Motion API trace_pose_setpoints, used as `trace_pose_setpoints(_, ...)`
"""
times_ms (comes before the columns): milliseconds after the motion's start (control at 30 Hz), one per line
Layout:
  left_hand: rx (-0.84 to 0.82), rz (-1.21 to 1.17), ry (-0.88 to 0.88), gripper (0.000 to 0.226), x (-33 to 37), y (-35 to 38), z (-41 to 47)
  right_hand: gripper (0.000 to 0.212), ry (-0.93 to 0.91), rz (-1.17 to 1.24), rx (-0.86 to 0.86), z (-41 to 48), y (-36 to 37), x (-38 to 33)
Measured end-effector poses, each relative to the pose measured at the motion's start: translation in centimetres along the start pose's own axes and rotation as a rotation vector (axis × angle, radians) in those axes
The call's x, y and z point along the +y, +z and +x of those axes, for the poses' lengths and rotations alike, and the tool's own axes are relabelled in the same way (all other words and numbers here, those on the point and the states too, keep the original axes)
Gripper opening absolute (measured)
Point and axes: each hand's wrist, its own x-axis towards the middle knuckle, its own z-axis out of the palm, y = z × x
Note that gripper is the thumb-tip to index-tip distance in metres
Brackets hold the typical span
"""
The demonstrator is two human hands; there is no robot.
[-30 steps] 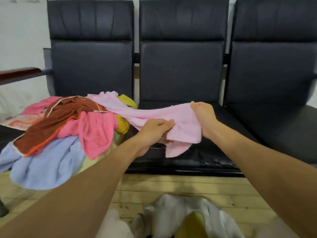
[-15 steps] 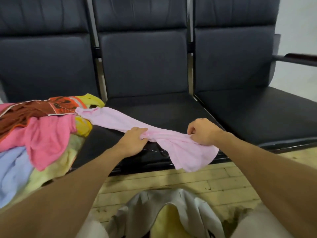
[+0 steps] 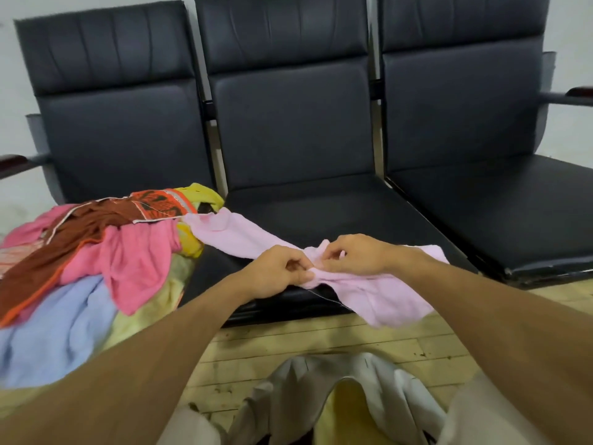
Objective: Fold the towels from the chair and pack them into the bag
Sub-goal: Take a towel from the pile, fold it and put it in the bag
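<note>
A light pink towel (image 3: 244,239) lies stretched across the front of the middle black seat (image 3: 321,207), one end reaching the pile, the other hanging over the seat's front edge. My left hand (image 3: 276,274) and my right hand (image 3: 356,255) sit close together at its middle, each pinching bunched fabric. On the left seat is a heap of towels (image 3: 96,261): brown, bright pink, light blue, yellow and an orange patterned one. A whitish bag (image 3: 337,399) stands open on the floor at the bottom centre, with something yellow inside.
Three joined black padded seats stand against a white wall; the right seat (image 3: 513,213) carries nothing. Wooden armrests stick out at far left (image 3: 12,163) and far right (image 3: 580,91). Pale wooden floorboards (image 3: 288,345) run between the seats and the bag.
My hands have drawn together on the pink towel, from well apart to nearly touching. The towel has slid further onto the middle seat. The view swung right, then back.
</note>
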Motion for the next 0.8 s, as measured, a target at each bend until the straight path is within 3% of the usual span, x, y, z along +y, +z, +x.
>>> trace_pose_setpoints(100,0.009,0.000,-0.013,0.008,-0.2,-0.9,-1.1,0.007,-0.043,-0.078,-0.010,0.0,0.3,-0.4)
trace_pose_setpoints(233,0.126,0.161,-0.062,0.021,-1.1,-1.8,-1.8,0.017,0.017,-0.040,-0.007,-0.3,0.1,-0.9)
trace_pose_setpoints(400,0.103,0.301,-0.057,0.043,-2.1,-1.4,-1.3,0.014,0.330,0.220,0.395,-1.6,-2.2,0.7)
trace_pose_setpoints(533,0.214,0.332,-0.048,0.015,-1.5,-0.3,0.4,0.013,0.533,-0.028,0.420,-2.5,-2.4,3.4)
trace_pose_setpoints(667,0.144,0.374,-0.055,0.018,-1.2,1.0,1.6,0.009,0.330,-0.022,0.451,-1.6,-1.9,2.5)
trace_pose_setpoints(800,0.169,0.310,-0.128,0.025,-0.8,1.6,2.1,0.015,0.195,0.025,0.273,-0.1,-0.8,0.8)
